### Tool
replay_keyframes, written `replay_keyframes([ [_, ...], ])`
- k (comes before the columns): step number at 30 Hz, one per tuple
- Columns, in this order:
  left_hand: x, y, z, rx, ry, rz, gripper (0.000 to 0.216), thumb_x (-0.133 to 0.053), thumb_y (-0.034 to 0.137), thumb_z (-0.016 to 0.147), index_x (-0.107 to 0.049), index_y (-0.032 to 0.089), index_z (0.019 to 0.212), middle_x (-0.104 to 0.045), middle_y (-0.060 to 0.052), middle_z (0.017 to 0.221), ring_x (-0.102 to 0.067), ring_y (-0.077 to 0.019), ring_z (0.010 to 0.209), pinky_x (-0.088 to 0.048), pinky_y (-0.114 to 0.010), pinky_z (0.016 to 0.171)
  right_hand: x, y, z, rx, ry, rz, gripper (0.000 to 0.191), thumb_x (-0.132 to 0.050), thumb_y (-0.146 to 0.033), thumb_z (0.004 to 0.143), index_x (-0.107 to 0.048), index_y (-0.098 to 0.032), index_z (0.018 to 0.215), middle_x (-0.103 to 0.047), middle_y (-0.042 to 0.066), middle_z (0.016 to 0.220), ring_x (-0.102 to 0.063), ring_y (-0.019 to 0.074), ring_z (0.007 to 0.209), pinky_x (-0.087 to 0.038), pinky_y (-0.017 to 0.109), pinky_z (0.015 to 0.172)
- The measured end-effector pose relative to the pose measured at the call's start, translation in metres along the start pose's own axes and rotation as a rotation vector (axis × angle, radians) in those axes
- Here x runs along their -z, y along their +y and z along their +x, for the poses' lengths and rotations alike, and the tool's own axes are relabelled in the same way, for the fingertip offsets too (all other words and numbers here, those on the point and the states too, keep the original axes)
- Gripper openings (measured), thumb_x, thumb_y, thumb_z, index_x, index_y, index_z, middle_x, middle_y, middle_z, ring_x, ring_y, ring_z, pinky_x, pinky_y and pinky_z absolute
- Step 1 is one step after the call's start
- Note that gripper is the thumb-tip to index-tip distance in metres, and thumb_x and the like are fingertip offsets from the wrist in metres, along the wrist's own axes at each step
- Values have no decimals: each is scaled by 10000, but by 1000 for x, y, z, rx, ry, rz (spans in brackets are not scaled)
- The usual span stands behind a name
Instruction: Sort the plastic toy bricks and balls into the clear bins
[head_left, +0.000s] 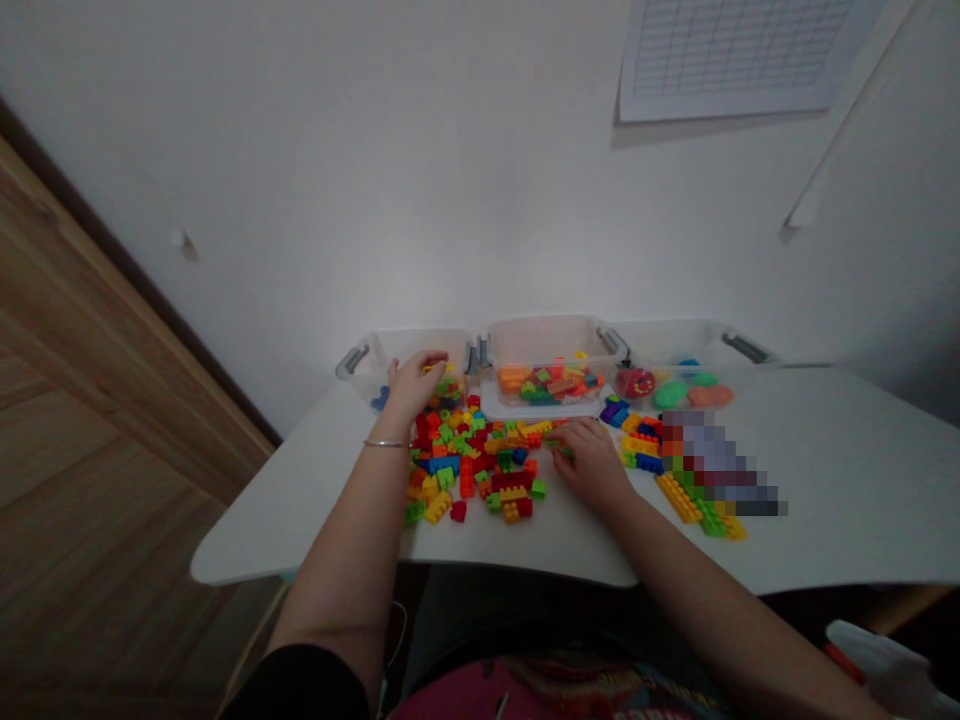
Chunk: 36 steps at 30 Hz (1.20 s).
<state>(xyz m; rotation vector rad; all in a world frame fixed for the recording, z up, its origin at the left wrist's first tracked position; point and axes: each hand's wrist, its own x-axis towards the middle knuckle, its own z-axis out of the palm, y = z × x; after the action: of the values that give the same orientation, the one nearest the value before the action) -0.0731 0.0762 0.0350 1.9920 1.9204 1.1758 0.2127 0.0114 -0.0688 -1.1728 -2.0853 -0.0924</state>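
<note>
A heap of small coloured plastic bricks (480,460) lies on the white table (840,480) in front of me. My left hand (415,385) reaches over the front wall of the left clear bin (358,360), fingers curled round something yellow that I cannot make out well. My right hand (589,455) rests on the table at the right edge of the heap, fingers closed on a small green brick (556,444).
Three clear plastic bins stand in a row against the wall; the middle bin (547,340) holds mixed bricks, the right bin (675,340) holds round green and orange pieces. More bricks (679,495) lie at the right, beside a blurred patch. A wooden door is at the left.
</note>
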Motion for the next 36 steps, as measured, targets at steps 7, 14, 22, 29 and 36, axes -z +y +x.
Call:
replay_keyframes([
  [7, 14, 16, -63, -260, -75, 77, 183, -550, 282, 853, -670, 194, 959, -703, -59, 1000, -635, -209, 955, -491, -347, 891, 0, 0, 0, -1, -6, 6, 185, -554, -144, 808, -663, -207, 943, -684, 78, 988, -546, 265, 1022, -429, 438, 938],
  [14, -1, 16, -85, -193, -309, 620, 208, -600, 264, 843, -690, 220, 1025, -687, -106, 1000, -638, -269, 951, -501, -349, 776, 2, -1, 1, -6, -15, 16, 194, -541, -134, 805, -669, -213, 929, -683, 81, 972, -546, 261, 1013, -440, 437, 922],
  [22, -13, 11, -87, -168, -363, 706, 238, -583, 275, 847, -682, 217, 1056, -693, -126, 965, -658, -294, 920, -512, -377, 756, 2, -1, 2, 4, -16, 30, 169, -545, -128, 811, -662, -205, 905, -684, 78, 959, -547, 250, 993, -452, 417, 915],
  [29, -20, 11, -82, -152, -377, 607, 245, -537, 255, 859, -688, 189, 1040, -684, -139, 1018, -655, -276, 955, -514, -390, 822, 1, 0, 2, 7, -8, 27, 170, -548, -138, 808, -664, -216, 904, -681, 78, 951, -551, 252, 999, -448, 433, 918],
  [36, -12, 20, -65, -444, -139, -49, 258, -547, 238, 852, -650, 217, 1088, -658, -64, 1091, -602, -181, 1046, -477, -334, 958, 0, 1, 2, 4, -9, 37, 171, -555, -125, 796, -654, -211, 907, -675, 70, 964, -540, 255, 1008, -443, 430, 931],
])
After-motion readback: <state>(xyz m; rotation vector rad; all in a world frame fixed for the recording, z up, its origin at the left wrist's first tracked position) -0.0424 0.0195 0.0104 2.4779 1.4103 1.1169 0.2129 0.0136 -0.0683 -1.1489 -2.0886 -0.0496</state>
